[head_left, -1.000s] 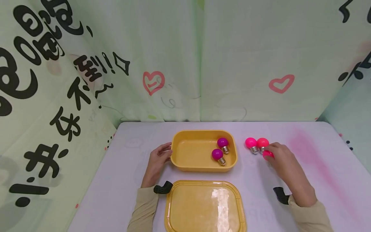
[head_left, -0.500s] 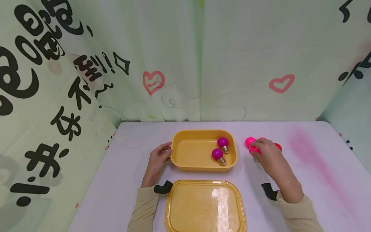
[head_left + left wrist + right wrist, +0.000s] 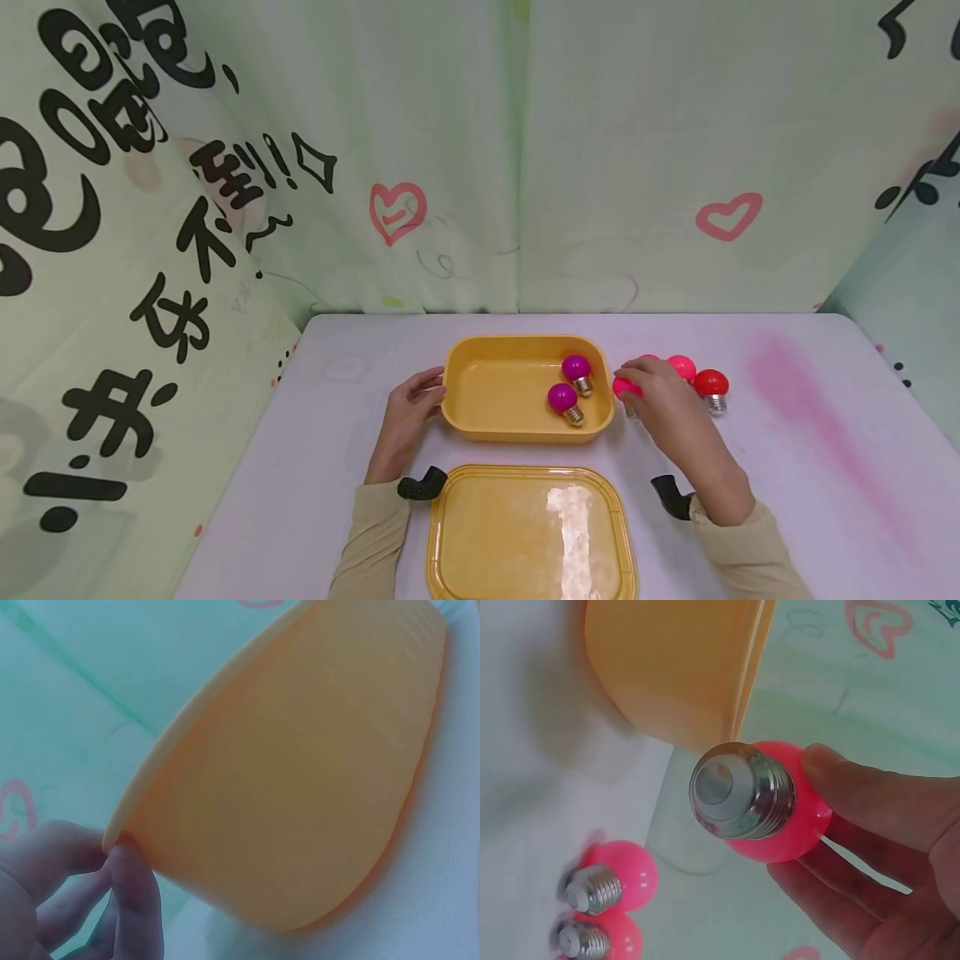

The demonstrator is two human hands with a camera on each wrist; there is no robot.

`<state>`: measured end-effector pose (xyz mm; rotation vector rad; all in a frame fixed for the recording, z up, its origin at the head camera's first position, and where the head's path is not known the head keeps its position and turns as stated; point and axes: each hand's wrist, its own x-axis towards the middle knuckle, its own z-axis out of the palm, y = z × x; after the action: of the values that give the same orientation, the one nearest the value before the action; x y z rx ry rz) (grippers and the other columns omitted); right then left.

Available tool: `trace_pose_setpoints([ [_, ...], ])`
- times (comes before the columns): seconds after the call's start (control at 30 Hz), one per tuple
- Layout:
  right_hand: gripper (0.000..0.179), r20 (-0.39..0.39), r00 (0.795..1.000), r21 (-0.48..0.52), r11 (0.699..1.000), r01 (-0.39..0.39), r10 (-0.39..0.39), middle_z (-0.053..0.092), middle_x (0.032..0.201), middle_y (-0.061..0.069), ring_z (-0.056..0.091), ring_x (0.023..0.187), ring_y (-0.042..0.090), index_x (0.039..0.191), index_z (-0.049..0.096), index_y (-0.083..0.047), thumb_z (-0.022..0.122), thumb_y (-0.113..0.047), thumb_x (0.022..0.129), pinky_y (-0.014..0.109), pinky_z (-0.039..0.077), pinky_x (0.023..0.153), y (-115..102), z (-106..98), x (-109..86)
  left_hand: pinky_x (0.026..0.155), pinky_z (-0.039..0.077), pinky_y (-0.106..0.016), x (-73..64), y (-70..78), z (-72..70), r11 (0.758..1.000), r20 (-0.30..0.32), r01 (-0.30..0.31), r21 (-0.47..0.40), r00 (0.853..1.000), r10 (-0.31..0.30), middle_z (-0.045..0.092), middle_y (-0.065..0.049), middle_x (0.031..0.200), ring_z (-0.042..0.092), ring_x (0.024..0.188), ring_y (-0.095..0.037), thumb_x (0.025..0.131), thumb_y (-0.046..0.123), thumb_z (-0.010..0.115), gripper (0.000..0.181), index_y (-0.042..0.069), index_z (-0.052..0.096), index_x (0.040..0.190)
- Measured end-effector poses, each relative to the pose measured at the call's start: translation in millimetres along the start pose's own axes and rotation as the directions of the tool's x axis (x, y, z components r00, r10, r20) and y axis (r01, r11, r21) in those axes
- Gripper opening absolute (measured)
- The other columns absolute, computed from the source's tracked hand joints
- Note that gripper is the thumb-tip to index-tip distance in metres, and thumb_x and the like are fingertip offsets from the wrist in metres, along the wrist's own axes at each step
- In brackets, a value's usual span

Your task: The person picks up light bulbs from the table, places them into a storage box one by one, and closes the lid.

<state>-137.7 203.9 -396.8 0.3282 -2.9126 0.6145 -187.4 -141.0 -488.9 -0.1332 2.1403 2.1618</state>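
Observation:
A pink light bulb (image 3: 799,810) is pinched between the thumb and fingers of my right hand (image 3: 675,417), its metal screw base pointing away from the palm. That hand is just off the right end of a yellow plastic container (image 3: 498,436). Two purple bulbs, one farther back (image 3: 576,367) and one nearer (image 3: 562,397), lie inside the container at its right side. My left hand (image 3: 406,421) pinches the container's left rim between thumb and fingers, which the left wrist view shows close up (image 3: 135,892).
Behind the right hand lie a partly hidden pink bulb (image 3: 649,357), another pink bulb (image 3: 682,367) and a red bulb (image 3: 711,382). A yellow lid (image 3: 510,533) lies flat in front of the container. Printed curtains (image 3: 600,167) enclose the white table.
The right hand has lifted the pink bulb from beside the others and carried it left to the container's side, uncovering the red bulb. The left hand has stayed put.

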Motion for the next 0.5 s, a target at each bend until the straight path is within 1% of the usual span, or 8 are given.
trace_pose_setpoints([
  [0.23,0.035,0.0,1.0,0.037,0.999,0.01,-0.01,0.064,0.118,0.021,0.057,0.114,0.041,0.115,0.07,0.004,0.078,-0.001,0.081,0.05,0.055,0.088,-10.2,3.6,3.3,0.081,0.056,-0.025,0.1,-0.5,1.5,1.0,-0.012,0.002,-0.002,1.0,-0.002,0.063,-0.012,0.126,0.064,0.105,-0.025,0.094,0.017,0.067,0.035,0.011,0.064,0.129],
  [0.37,0.035,-0.009,1.0,0.04,0.999,0.016,-0.016,0.064,0.118,0.021,0.057,0.114,0.041,0.115,0.07,0.005,0.077,-0.001,0.082,0.05,0.055,0.089,-14.8,5.3,6.0,0.081,0.057,-0.025,-0.2,0.0,1.3,1.0,-0.018,0.006,-0.008,1.0,-0.006,0.063,-0.01,0.125,0.064,0.104,-0.024,0.094,0.018,0.068,0.034,0.012,0.065,0.128],
  [0.5,0.037,-0.004,1.0,0.055,0.998,0.017,-0.017,0.063,0.12,0.022,0.056,0.115,0.041,0.117,0.069,0.005,0.077,-0.002,0.082,0.05,0.055,0.09,-19.4,6.6,7.9,0.08,0.056,-0.024,-0.3,-0.1,1.3,1.0,-0.015,0.001,-0.006,1.0,-0.001,0.063,-0.012,0.126,0.064,0.104,-0.024,0.094,0.018,0.068,0.036,0.011,0.064,0.129],
])
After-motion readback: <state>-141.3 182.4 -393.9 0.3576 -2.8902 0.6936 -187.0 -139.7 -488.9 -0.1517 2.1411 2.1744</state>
